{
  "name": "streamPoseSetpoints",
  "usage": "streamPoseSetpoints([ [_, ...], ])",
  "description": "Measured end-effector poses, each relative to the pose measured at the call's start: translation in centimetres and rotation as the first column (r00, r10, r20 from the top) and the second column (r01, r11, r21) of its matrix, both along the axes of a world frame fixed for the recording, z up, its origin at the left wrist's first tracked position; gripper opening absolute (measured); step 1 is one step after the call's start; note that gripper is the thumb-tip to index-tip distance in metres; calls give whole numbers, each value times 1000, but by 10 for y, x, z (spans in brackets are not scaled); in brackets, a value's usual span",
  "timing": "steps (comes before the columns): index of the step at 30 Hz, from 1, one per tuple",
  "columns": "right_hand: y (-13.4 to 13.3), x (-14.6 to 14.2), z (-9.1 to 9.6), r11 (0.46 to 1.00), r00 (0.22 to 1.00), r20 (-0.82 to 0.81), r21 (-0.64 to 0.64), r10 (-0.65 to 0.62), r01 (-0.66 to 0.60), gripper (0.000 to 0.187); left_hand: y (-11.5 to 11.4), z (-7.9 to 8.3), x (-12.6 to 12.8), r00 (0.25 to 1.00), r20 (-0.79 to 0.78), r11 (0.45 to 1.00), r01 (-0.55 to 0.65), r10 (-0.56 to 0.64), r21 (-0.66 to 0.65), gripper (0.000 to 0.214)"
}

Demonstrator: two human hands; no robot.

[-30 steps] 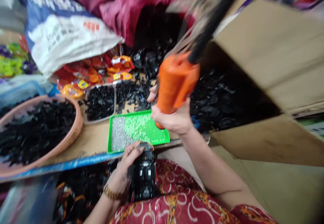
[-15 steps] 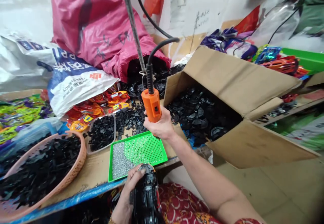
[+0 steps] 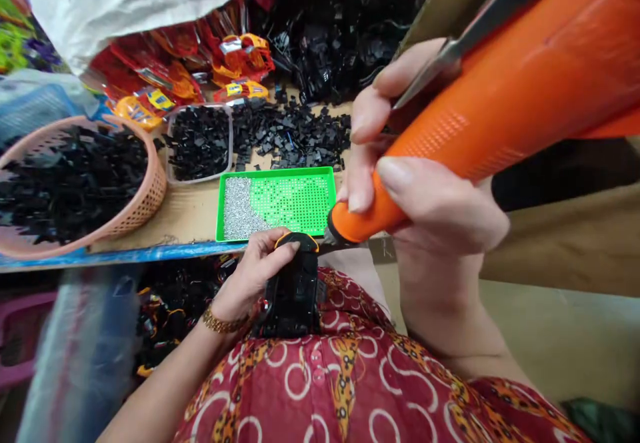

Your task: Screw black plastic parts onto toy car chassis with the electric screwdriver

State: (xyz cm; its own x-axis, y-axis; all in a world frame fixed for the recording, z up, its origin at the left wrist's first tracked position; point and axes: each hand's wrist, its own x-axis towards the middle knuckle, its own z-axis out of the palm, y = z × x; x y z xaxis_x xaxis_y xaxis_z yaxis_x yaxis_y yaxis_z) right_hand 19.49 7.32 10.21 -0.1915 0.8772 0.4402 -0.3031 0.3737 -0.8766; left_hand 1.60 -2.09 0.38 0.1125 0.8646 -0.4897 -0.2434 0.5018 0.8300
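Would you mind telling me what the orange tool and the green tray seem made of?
Orange tool: likely matte moulded plastic, given its dotted grip texture. Green tray: probably glossy plastic, from its bright uniform colour and moulded dimple grid.

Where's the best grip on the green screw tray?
Pinch the right short rim of the green screw tray, coming from the right. It lies flat and shallow. The screws are heaped at its left end, and loose black parts crowd the far rim. It should probably be kept level.
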Motion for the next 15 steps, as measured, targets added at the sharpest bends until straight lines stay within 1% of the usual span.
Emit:
streamPoseSetpoints([
  [2, -6, -5, 0, 1000, 1000, -3, -1, -4, 4, 44, 1, -2, -1, 1000, 3, 1000, -1, 1, 23, 32],
  [5, -9, -10, -3, 999, 1000, 3, -35, 25, -25, 43, 1, -3, 0, 999, 49, 1000, -22, 23, -15, 32],
  [8, -10, -13, -3, 997, 999, 41, -74, 33, -30, 40, 0, -4, 2, 990, 96, 992, -101, 108, -71, 33],
  [10, -11, -15, -3, 996, 998, 50, -82, 47, -43, 38, -2, -5, 3, 979, 108, 982, -165, 174, -93, 32],
  [11, -11, -16, -3, 996, 998, 46, -79, 49, -45, 37, -3, -6, 4, 975, 116, 979, -179, 189, -95, 31],
  [12, -12, -16, -4, 996, 998, 40, -77, 45, -42, 35, -3, -7, 4, 974, 127, 980, -177, 188, -91, 31],
  [15, -11, -17, -6, 996, 997, 69, -82, 37, -32, 32, -3, -8, 3, 979, 159, 991, -115, 126, -72, 30],
])
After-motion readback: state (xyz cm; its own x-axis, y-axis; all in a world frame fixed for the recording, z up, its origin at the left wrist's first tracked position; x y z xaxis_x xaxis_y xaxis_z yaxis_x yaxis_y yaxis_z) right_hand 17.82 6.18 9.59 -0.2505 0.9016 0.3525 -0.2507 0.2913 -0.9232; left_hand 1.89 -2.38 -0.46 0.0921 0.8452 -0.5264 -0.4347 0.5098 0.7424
